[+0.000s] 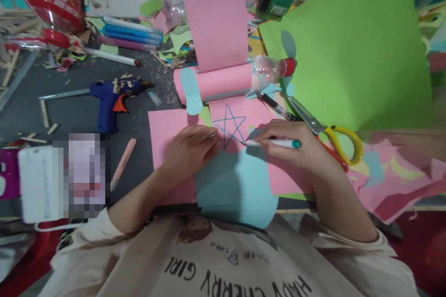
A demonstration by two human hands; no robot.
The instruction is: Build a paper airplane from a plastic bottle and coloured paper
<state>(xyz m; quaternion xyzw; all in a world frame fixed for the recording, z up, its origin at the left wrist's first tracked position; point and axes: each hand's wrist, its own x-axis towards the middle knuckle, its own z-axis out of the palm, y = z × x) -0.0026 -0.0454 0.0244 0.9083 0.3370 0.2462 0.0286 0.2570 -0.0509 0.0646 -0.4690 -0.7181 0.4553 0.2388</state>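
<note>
My right hand (289,141) grips a white felt-tip marker (280,143) with a teal end. Its tip touches a pink paper piece (232,127) at the lower right corner of a star (234,123) drawn in blue-green lines. My left hand (191,151) rests at the left edge of that piece, fingers curled together. A thin pale sliver shows at its fingertips; I cannot make out what it is. Light blue paper (240,190) lies below the star, over larger pink paper (167,148). Just above is a bottle (268,72) with a red cap, wrapped in pink paper (226,81).
Yellow-and-red-handled scissors (343,141) and a black pen (275,104) lie by my right hand. A blue glue gun (111,97) and a pink marker (124,162) are at left. Green card (351,51) covers the right; several markers (130,35) and paper scraps lie behind.
</note>
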